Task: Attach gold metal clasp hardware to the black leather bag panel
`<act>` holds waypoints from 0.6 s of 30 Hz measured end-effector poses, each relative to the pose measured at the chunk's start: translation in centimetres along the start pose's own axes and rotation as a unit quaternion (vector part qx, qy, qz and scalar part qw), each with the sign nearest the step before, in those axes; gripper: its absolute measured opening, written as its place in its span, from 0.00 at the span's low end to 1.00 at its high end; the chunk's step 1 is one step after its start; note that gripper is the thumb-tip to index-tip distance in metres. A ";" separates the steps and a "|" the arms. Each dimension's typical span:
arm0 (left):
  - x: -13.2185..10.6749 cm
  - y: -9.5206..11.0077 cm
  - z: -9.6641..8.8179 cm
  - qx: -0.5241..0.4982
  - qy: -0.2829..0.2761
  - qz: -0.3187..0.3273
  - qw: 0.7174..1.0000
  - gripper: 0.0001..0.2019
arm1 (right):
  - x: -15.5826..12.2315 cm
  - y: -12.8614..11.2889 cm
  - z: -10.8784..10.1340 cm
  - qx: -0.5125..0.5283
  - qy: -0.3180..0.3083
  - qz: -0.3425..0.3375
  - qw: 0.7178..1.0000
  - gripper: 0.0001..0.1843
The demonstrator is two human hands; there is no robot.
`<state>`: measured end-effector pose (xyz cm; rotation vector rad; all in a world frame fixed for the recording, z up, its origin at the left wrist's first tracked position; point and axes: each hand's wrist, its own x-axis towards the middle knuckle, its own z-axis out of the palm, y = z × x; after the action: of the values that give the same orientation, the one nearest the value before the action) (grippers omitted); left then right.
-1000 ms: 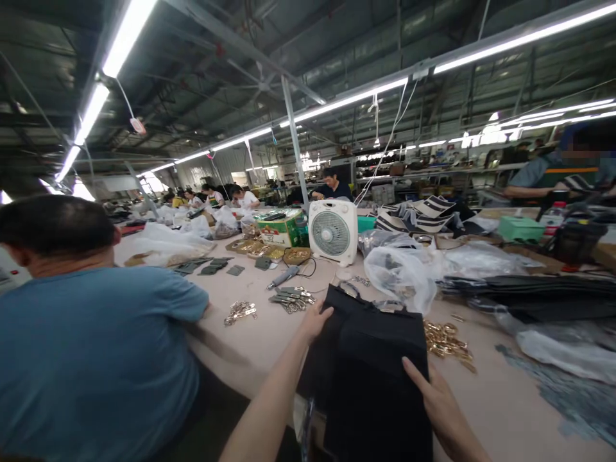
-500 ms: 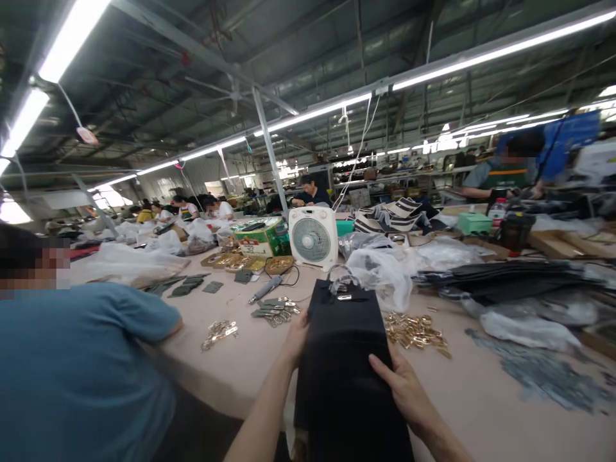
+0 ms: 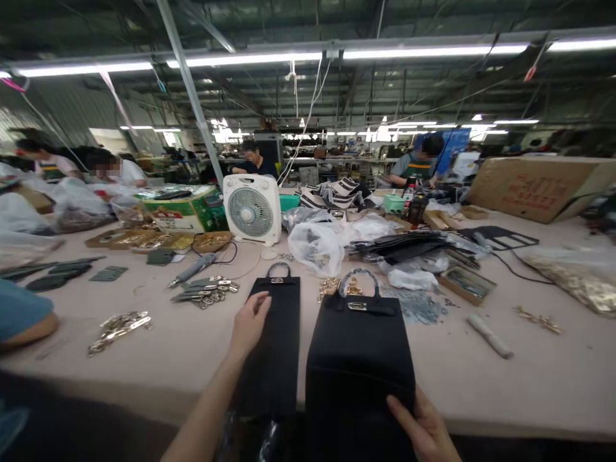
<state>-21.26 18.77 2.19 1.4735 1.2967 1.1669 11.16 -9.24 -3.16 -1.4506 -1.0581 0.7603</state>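
Observation:
Two black handbag panels, each with a looped handle and a metal clasp at the top, are side by side in front of me. The left panel lies along the table and hangs past its front edge. My left hand is over its upper left side, fingers loosely bent and apart, touching or just above it. The right panel is raised and bent across its middle, its handle wrapped in clear plastic. My right hand grips its lower right edge, thumb in front and the other fingers behind.
Dark green tabs with metal fittings, a corded grey tool and loose metal fittings are on the left. A white fan stands behind. Black sheets, plastic bags and a grey roll are rightward. A co-worker's arm rests far left.
My view has swung right. The left hand has come off the raised panel and moved over another panel lying at left. My right hand still holds its panel, now gripping lower down.

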 end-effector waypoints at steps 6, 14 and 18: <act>-6.6 6.3 9.2 -0.169 -0.274 -0.094 0.942 0.46 | 0.2 -1.1 -3.4 -0.048 -0.032 -0.010 0.998 0.31; -12.6 6.1 17.1 -0.121 -0.120 -0.028 0.985 0.43 | -3.5 1.3 -6.8 -0.024 -0.006 0.044 0.999 0.32; -13.6 4.5 18.1 -0.113 -0.066 -0.051 0.990 0.34 | -4.8 3.4 -6.7 0.005 0.018 0.077 0.997 0.35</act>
<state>-3.08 4.57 0.97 1.2818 1.0984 1.0928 15.93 -16.24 -5.88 -1.5447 -0.9219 0.8435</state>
